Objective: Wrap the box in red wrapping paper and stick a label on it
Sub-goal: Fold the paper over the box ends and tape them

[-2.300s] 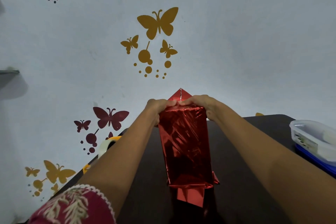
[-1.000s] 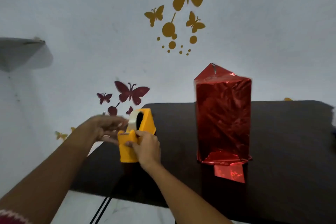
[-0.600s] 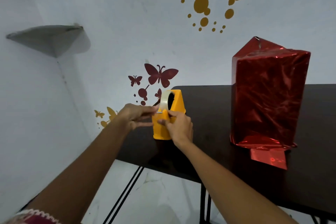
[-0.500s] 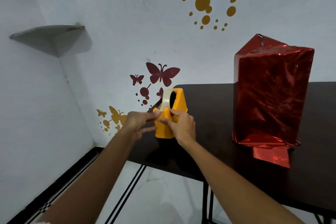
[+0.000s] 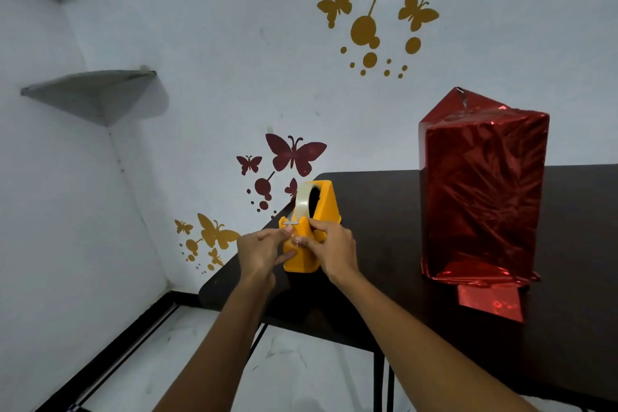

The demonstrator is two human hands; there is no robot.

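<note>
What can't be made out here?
- Head view: whether the left hand pinches the end of the clear tape at the yellow plastic tape dispenser; too small.
- Head view: far sides of the shiny red foil-wrapped box, and any label there; hidden by the box itself.
- Head view: dark table, right end; cut by frame edge.

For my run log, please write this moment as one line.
step: getting tape | left hand: fingers at cutter | right hand: grips yellow tape dispenser | red wrapped box: upright on table, untouched
</note>
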